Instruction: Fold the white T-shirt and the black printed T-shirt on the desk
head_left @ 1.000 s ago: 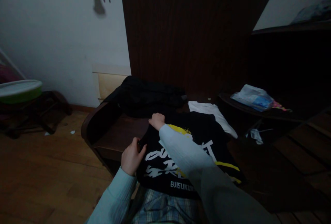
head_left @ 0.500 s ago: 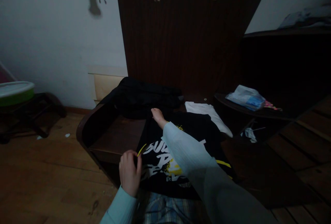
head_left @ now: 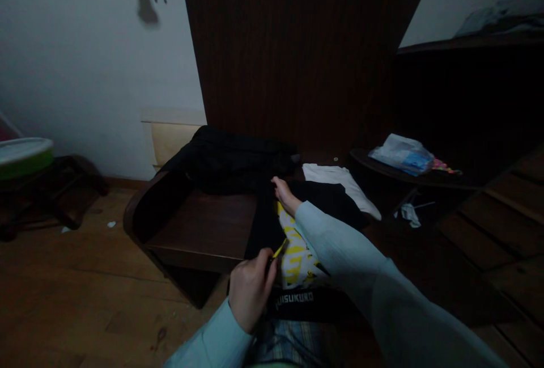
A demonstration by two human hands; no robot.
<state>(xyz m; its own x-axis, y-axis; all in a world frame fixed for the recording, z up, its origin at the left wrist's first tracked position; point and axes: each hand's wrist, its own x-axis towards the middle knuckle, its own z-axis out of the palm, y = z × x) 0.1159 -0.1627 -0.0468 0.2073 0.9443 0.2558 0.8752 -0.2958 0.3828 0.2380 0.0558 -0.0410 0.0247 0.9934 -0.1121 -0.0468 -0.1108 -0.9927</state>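
A black T-shirt [head_left: 297,254] with white and yellow print lies over the near edge of a dark wooden table [head_left: 204,229] and onto my lap. My left hand [head_left: 250,288] is closed, pinching the shirt's near left edge, which is folded over toward the middle. My right hand [head_left: 283,193] reaches across and grips the far edge of the same shirt. Both sleeves are pale blue.
A dark garment [head_left: 233,158] is heaped at the table's far side, a folded white cloth [head_left: 340,184] to its right. A plastic bag [head_left: 402,155] lies on a dark shelf at right. A green-rimmed basin [head_left: 23,155] sits on a stool at far left. The floor is wood.
Both hands have carried the shirt's left edge rightward, folding it over the print. My left hand moved right and nearer; my right hand moved right along the far edge.
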